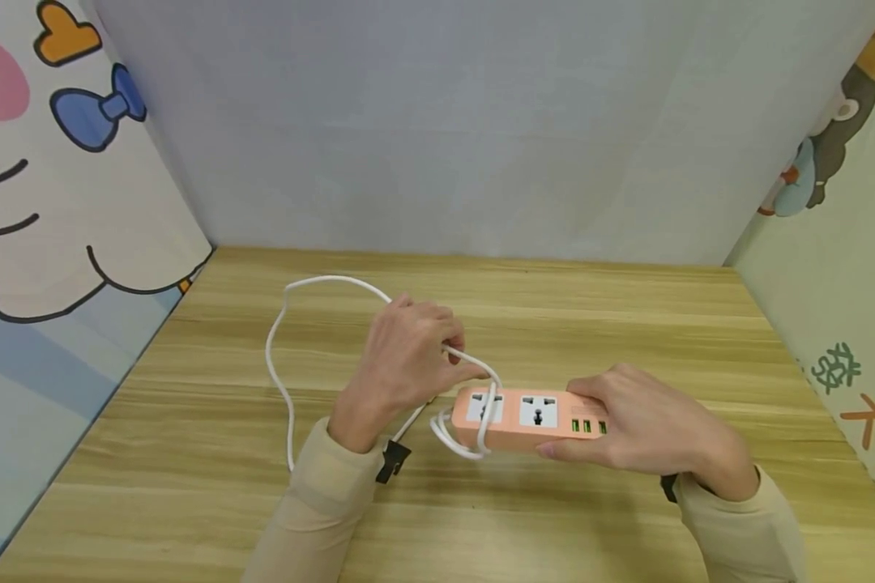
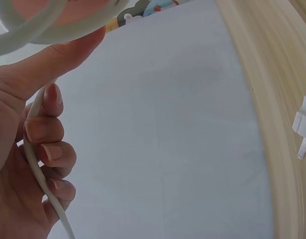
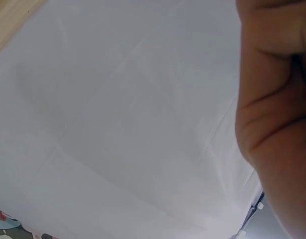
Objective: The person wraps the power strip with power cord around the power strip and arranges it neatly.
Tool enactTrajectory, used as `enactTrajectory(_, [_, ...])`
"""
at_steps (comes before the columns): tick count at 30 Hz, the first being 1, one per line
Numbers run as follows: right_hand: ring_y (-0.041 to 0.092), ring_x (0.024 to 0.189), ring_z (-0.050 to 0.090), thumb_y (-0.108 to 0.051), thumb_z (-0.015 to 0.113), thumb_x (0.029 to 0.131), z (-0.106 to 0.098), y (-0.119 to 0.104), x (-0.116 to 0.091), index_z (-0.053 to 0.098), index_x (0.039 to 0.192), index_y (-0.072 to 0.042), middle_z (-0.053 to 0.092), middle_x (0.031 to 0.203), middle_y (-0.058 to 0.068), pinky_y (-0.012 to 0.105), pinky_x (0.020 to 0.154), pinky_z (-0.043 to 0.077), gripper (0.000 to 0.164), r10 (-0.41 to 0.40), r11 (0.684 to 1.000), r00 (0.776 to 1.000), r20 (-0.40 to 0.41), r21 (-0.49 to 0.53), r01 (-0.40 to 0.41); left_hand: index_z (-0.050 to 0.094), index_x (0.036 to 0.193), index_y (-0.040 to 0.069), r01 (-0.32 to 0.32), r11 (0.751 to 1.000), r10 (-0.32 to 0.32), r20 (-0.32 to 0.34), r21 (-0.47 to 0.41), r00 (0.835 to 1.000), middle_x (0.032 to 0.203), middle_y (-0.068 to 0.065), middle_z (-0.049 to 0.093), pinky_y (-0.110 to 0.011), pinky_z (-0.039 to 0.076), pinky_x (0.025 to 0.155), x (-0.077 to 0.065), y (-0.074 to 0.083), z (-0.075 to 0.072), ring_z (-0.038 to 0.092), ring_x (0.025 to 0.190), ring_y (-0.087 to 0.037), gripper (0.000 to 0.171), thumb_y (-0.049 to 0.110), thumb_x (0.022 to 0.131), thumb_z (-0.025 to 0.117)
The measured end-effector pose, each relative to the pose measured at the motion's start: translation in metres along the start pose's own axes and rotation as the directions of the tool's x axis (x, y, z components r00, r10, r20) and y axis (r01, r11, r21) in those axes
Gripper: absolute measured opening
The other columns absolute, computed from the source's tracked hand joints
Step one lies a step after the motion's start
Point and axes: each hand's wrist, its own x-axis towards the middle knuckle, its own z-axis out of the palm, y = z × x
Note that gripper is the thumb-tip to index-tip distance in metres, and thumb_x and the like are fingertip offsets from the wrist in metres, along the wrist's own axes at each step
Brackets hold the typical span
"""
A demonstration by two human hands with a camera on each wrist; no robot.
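A peach-coloured power strip (image 1: 510, 436) with two white sockets and several green USB ports is held above the table, tilted slightly. My right hand (image 1: 649, 425) grips its right end, thumb along the front side and fingers over the back. White cable (image 1: 270, 348) passes round the strip's left end in loose loops. Near that end, my left hand (image 1: 408, 356) holds the cable within its curled fingers, and the left wrist view shows the cord (image 2: 36, 172) running through them. Only part of the right hand (image 3: 277, 114) shows in the right wrist view; the strip is out of sight there.
The cable's free length curves over the wooden table (image 1: 189, 389) at the left. A white plug (image 2: 304, 122) lies on the wood in the left wrist view. A pale grey wall (image 1: 437, 146) stands behind the table, with printed cartoon panels (image 1: 117, 210) at the sides.
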Motion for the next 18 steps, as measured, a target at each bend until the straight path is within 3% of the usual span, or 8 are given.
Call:
enactTrajectory(9, [-0.003,0.047,0.04,-0.063,0.072,0.085,0.0014,0.002,0.0001,0.06,0.076,-0.032,0.045,0.056,-0.02,0.019,0.047,0.035,0.035,-0.011,1.0,1.0,-0.017,-0.007,0.011,0.069,0.064,0.019,-0.008,1.0,0.008,-0.019,0.005,1.0,0.061,0.01,0.063,-0.027,0.04,0.062,-0.0013,0.0007,-0.0016,0.052,0.055,-0.006,0.04,0.05,0.062,0.094])
enactTrajectory(18, [-0.003,0.047,0.04,-0.062,0.073,0.085,0.0013,0.0028,0.001,0.06,0.076,-0.03,0.046,0.056,-0.02,0.019,0.048,0.035,0.035,0.001,1.0,1.0,-0.027,-0.013,-0.002,0.07,0.064,0.021,-0.004,1.0,0.005,-0.031,0.02,1.0,0.06,0.011,0.062,-0.023,0.04,0.05,-0.002,0.0024,-0.0033,0.05,0.05,-0.006,0.035,0.046,0.065,0.094])
